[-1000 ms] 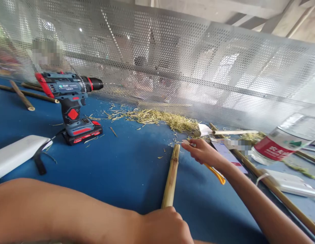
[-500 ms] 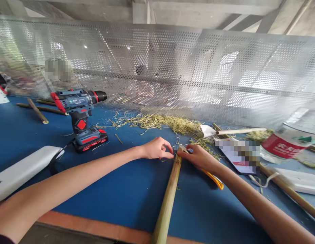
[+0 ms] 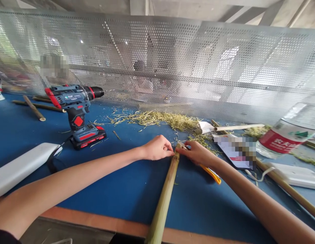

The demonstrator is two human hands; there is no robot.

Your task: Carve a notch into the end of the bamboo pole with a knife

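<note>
Green-yellow bamboo, a long round stalk (image 3: 165,195), lies on the blue-covered table (image 3: 126,189) and runs from the near edge away from the person to its far tip, where both hands meet. The left hand (image 3: 157,148) is curled with its fingertips pinched against the left side of that tip. The right hand (image 3: 198,153) is closed around a knife with a yellow handle (image 3: 210,173), whose handle trails back under the wrist while the blade end rests at the top of the stalk; how the blade sits on the fibres is too small to tell.

The stalk looks stiff and light, hollow by its kind, with a smooth skin that would probably slip and roll under a loose hold. A firm pinch close to the worked end seems the surest place to steady it, clear of splintery edges.

To the left stands a blue and red cordless drill (image 3: 77,112), well apart. A heap of pale green shavings (image 3: 157,118) lies along the perforated metal screen (image 3: 172,67). At the right lies a clear plastic bottle with a red label (image 3: 287,135).
</note>
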